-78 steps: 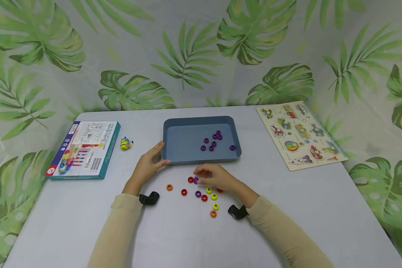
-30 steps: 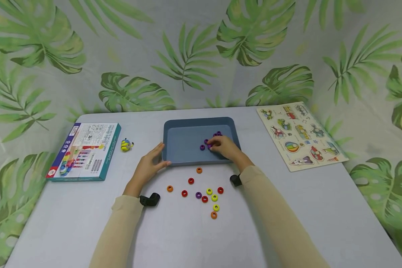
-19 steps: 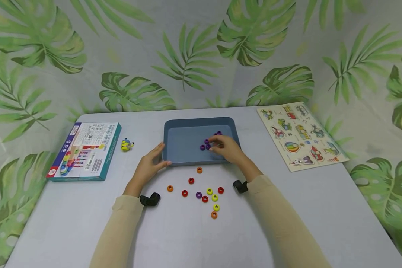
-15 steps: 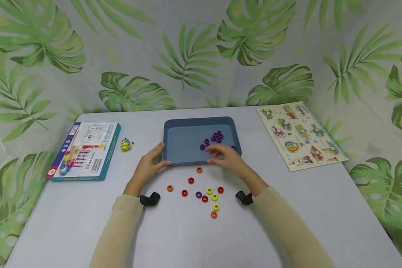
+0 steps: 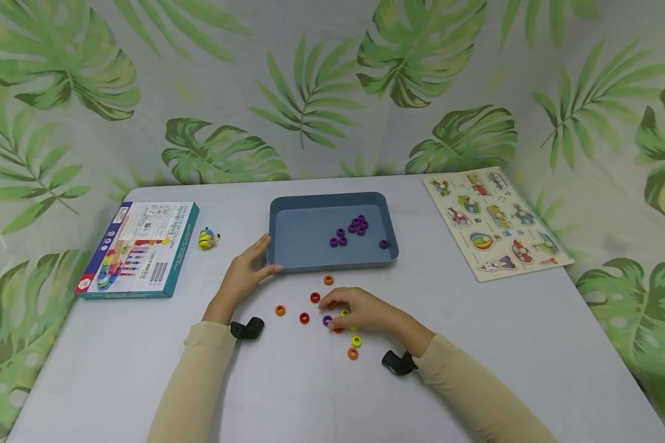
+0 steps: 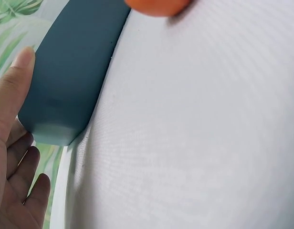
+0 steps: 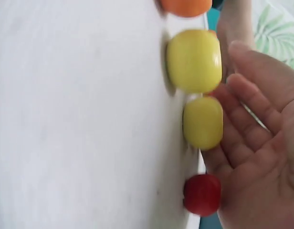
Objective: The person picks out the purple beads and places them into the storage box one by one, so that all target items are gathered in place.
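My left hand (image 5: 245, 271) rests against the left front corner of the blue-grey tray (image 5: 288, 269), thumb on its front wall and fingers along the left side. In the left wrist view the thumb (image 6: 15, 83) lies straight by the tray wall (image 6: 75, 62). My right hand (image 5: 360, 309) is low over the loose beads, thumb and forefinger spread apart around a purple bead (image 5: 327, 320). Partly under that hand are a red bead (image 5: 338, 330) and yellow beads (image 7: 194, 61). Several purple beads (image 5: 361, 231) lie in the right half of the tray.
Orange (image 5: 329, 280) and red beads (image 5: 304, 318) are scattered before the tray. At the left lie a boxed toy set (image 5: 144, 246) and a small yellow-and-blue figure (image 5: 207, 238). A picture puzzle board (image 5: 495, 224) lies at the right.
My right hand carried a purple bead into the tray, nudged the beads there closer together, let go, and came back to the beads on the table. The left hand stayed put.
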The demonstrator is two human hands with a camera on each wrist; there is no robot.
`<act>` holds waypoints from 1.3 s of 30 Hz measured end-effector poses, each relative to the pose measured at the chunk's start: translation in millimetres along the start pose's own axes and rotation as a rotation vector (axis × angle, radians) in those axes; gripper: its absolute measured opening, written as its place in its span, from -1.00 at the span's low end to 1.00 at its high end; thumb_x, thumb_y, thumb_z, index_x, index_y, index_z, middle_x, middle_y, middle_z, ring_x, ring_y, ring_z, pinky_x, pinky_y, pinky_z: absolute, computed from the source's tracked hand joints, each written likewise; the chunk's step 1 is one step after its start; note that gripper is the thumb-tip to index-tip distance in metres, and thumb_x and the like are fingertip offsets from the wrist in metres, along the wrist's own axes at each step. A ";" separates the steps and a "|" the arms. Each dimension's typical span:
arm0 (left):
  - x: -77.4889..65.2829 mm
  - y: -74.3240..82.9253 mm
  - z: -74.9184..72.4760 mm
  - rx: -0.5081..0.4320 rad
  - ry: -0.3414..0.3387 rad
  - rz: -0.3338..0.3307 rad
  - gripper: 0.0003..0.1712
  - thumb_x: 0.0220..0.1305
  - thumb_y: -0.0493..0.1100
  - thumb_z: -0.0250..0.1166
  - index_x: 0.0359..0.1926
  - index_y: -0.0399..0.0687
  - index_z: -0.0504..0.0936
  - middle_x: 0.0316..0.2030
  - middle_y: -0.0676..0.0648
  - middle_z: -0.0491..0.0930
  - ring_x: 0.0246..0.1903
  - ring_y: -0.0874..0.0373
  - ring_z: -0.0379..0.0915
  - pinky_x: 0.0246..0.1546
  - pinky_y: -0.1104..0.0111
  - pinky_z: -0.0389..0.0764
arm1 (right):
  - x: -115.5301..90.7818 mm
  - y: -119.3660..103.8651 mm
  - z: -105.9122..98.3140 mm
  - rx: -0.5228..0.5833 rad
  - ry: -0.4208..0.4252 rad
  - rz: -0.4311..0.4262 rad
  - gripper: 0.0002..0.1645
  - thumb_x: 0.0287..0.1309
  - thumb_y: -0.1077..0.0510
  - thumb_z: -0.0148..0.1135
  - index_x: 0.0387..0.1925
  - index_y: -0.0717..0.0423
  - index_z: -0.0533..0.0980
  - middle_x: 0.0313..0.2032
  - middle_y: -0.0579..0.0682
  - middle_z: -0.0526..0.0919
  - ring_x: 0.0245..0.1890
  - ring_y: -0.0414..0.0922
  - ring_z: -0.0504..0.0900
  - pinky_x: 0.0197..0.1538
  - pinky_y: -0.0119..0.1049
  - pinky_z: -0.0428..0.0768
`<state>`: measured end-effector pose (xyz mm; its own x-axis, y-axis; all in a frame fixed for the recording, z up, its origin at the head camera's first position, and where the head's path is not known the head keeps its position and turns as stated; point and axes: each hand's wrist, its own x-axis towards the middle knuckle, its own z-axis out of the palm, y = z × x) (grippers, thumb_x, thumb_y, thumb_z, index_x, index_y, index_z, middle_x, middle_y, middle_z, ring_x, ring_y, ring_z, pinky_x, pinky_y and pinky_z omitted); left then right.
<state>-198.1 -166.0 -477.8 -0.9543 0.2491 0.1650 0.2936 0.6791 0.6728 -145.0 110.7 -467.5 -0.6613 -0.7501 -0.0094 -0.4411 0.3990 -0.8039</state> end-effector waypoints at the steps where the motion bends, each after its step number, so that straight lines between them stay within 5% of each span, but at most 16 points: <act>1: 0.3 -0.1 0.1 -0.003 -0.002 -0.001 -0.10 -0.19 0.25 0.15 0.20 0.05 0.10 0.20 0.05 0.02 0.15 0.18 -0.09 0.09 0.21 0.08 | 0.6 0.2 1.5 -0.021 -0.008 0.002 -0.62 -0.15 0.06 0.23 -0.19 0.01 0.45 -0.22 -0.21 0.48 -0.23 -0.28 0.39 -0.14 -0.43 0.38; 17: 0.8 -2.4 1.3 -0.013 0.010 0.018 -0.10 -0.19 0.25 0.16 0.19 0.02 0.12 0.19 0.04 0.04 0.15 0.22 -0.09 0.09 0.22 0.08 | 2.5 -9.8 8.6 -0.145 0.016 -0.004 -0.82 -0.09 0.13 0.18 -0.34 -0.02 0.49 -0.35 -0.27 0.46 -0.37 -0.34 0.39 -0.29 -0.53 0.41; 21: 0.4 -3.1 1.8 -0.007 0.009 0.015 -0.11 -0.18 0.25 0.16 0.19 0.02 0.12 0.19 0.05 0.04 0.15 0.23 -0.09 0.09 0.24 0.08 | 3.7 -15.9 -3.7 -0.056 0.108 -0.027 -0.80 -0.12 0.18 0.20 -0.33 0.04 0.50 -0.40 -0.23 0.48 -0.42 -0.29 0.40 -0.33 -0.41 0.45; 27: 0.9 -3.1 1.1 -0.008 0.007 0.013 -0.10 -0.18 0.25 0.15 0.19 0.02 0.11 0.19 0.05 0.03 0.15 0.22 -0.10 0.09 0.23 0.08 | 11.7 -31.1 -50.4 0.084 0.337 -0.064 -0.77 -0.14 0.36 0.17 -0.31 0.25 0.48 -0.39 0.05 0.51 -0.41 -0.11 0.43 -0.31 -0.22 0.46; 32: 0.8 -2.7 0.7 -0.010 0.009 0.011 -0.11 -0.18 0.25 0.15 0.19 0.02 0.12 0.19 0.05 0.03 0.15 0.21 -0.09 0.09 0.23 0.07 | 26.7 -1.2 -80.9 0.096 0.463 0.069 -0.73 -0.10 0.27 0.17 -0.26 0.26 0.46 -0.34 0.09 0.50 -0.37 -0.11 0.44 -0.27 -0.24 0.45; 39: 0.2 -0.6 0.8 -0.019 0.008 0.010 -0.12 -0.17 0.23 0.16 0.19 0.00 0.12 0.19 0.04 0.04 0.15 0.21 -0.09 0.10 0.23 0.06 | 45.3 43.6 -90.8 0.029 0.443 0.276 -0.72 -0.08 0.19 0.17 -0.23 0.14 0.48 -0.35 -0.04 0.50 -0.35 -0.16 0.44 -0.26 -0.32 0.45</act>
<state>-198.5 -165.8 -478.8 -0.9516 0.2504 0.1780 0.3025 0.6630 0.6848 -249.3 142.0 -448.9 -0.9467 -0.3212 0.0247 -0.2016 0.5308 -0.8232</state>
